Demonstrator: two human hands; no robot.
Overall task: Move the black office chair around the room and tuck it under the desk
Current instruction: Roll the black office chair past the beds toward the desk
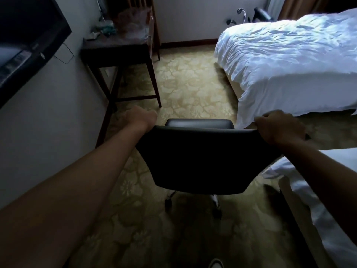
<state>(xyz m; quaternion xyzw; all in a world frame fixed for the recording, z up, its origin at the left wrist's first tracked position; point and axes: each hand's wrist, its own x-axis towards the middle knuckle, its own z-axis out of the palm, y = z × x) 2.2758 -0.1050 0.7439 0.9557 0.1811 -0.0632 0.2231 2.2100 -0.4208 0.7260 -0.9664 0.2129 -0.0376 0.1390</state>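
Observation:
The black office chair (199, 157) stands on the carpet right in front of me, its backrest facing me and its seat pointing away. My left hand (140, 118) grips the top left corner of the backrest. My right hand (278, 126) grips the top right corner. The chair's chrome base and casters show below the backrest. The dark wooden desk (116, 48) stands ahead on the left against the wall, with open floor beneath it. The chair is short of the desk and to its right.
A bed with white sheets (289, 60) fills the right side, and a second bed's corner (318, 186) is at my near right. A black TV (25, 39) hangs on the left wall. Bags and clutter (131, 24) lie on the desk. Patterned carpet (189, 84) runs between desk and bed.

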